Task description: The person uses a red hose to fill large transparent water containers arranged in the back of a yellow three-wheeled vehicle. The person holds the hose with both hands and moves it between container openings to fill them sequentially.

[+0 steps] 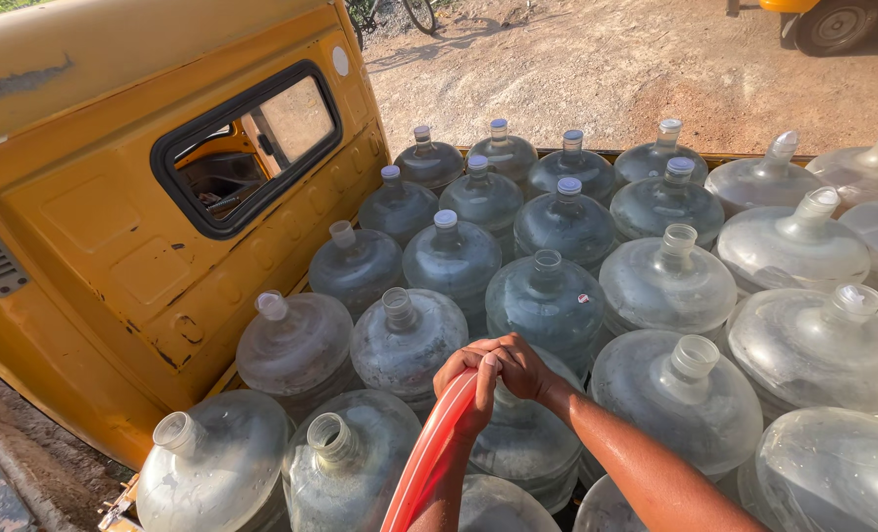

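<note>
Both hands are seen from above at the lower middle of the head view, joined over the neck of one large clear water jug (pixel 527 443) that stands in the bed of a yellow truck (pixel 94 246). The right hand (pixel 518 366) is laid on top, fingers curled shut over the end of a red hose (pixel 429 458); the left hand (pixel 468 394) is pressed beneath and beside it, fingers wrapped closed around the same hose, though its fingertips are hidden by the right hand and their exact hold cannot be made out. The hose is bent upward from the bottom edge of the view along the left forearm and ends under the hands, directly above the jug's mouth; whether the tip is inside the neck cannot be told, since the mouth is covered. The jug held under the hose is set in the second row from the near edge, closely flanked by an uncapped jug (pixel 404 340) to its upper left and another open-necked jug (pixel 680 394) to its right, all touching or nearly so. The bed is packed with many such jugs in tight rows. Those in the far rows, such as one capped jug (pixel 567 222), are closed with pale caps; the near ones are open. The truck cab's rear window (pixel 252 148) is seen at the upper left. Dry sandy ground (pixel 606 69) lies beyond the bed.
</note>
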